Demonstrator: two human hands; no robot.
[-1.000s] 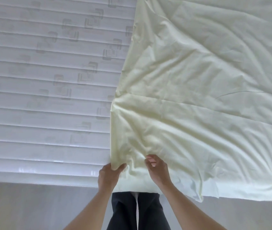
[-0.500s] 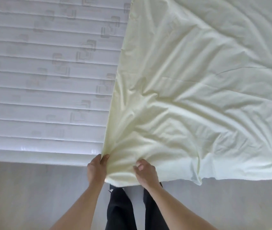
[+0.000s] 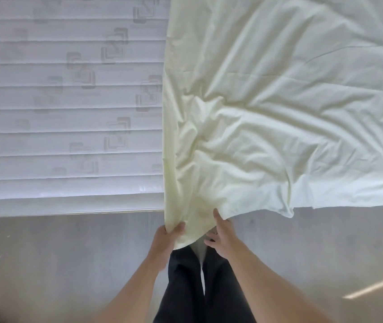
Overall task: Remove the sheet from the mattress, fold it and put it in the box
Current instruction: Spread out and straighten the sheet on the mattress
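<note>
Leftmost, the mattress (image 3: 64, 108) lies bare, its quilted ribs running left to right. To its right the sheet (image 3: 267, 113) covers the rest of the mattress, rumpled, its left edge running straight away from the person; its long axis seems to run off to the right, though the far end is out of view. At the mattress's near edge the left hand (image 3: 166, 241) pinches the sheet's near-left corner between thumb and fingers. Just beside it the right hand (image 3: 221, 236) grips the hanging hem, thumb on top. To do this well, I judge, keep both pinches firm, draw the corner evenly and keep the hem off the floor (image 3: 46, 264).
</note>
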